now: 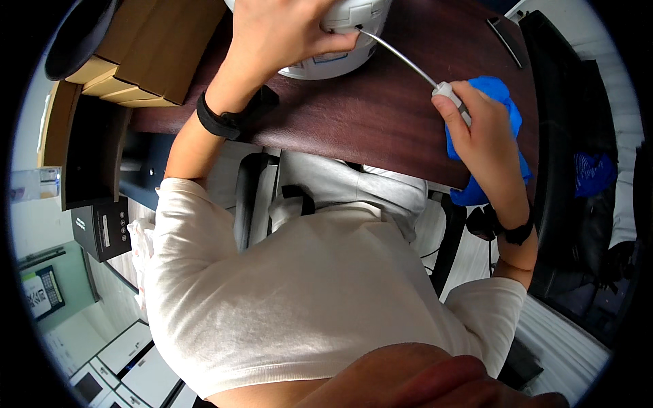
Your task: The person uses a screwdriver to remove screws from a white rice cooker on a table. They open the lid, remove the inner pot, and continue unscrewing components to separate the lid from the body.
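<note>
A white round container (333,64) with a label on its side stands at the top of the view, partly cut off by the frame. My left hand (282,30) grips its near side, with the thumb beside a small raised part; the other fingers are partly out of view. In my right hand (483,129) is a screwdriver (408,61), held by its light grey handle. Its long metal shaft slants up and left, and the tip meets a small dark gap in the container near my left thumb. A blue cloth (493,88) lies under and beside my right hand.
The dark red-brown table (326,122) carries a black phone-like slab (505,42) at the far right. Brown cardboard boxes (160,51) stand at its left. A black chair armrest (250,190) is below the table edge. Another blue piece of fabric (594,173) lies at the right on something black.
</note>
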### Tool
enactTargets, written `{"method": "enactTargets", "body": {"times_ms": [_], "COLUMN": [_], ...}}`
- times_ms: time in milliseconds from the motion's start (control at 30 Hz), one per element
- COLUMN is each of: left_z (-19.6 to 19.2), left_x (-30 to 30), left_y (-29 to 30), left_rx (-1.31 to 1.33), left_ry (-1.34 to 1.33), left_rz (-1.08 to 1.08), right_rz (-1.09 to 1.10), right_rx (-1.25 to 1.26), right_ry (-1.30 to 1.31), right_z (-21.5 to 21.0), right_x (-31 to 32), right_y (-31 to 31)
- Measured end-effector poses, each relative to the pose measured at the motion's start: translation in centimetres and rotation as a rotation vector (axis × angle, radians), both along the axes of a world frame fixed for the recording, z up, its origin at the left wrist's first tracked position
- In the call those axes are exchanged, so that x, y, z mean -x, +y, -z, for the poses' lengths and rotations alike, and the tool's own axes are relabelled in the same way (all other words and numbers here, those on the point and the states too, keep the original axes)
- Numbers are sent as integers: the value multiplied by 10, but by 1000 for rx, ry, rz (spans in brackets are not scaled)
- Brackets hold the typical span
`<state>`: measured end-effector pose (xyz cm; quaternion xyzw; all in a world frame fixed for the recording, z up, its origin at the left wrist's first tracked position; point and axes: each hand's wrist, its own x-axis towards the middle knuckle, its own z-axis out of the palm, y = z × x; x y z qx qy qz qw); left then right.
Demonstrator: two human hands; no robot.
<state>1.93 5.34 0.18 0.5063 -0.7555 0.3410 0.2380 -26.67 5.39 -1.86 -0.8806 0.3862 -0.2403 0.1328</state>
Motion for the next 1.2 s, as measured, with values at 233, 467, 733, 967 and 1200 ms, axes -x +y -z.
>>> {"method": "enactTargets", "body": {"times_ms": [233, 467, 733, 967, 1200], "left_z": [-4, -5, -5, -2, -1], "left_x": [3, 2, 2, 0, 0], "left_y": [1, 1, 1, 0, -1], "left_rx": [-5, -26, -4, 30, 28], "left_ry": [-10, 36, 3, -33, -32], "left_rz": [15, 42, 34, 0, -20], "right_rz": [-97, -307, -275, 12, 31], "right_rx": [-1052, -1788, -1718, -401, -188], "right_ry": [-372, -814, -822, -233, -192], "right_z": [20, 51, 67, 40, 21], "right_x": [-3, -14, -13, 1, -6], "right_y": [-6, 4, -2, -3, 8]}}
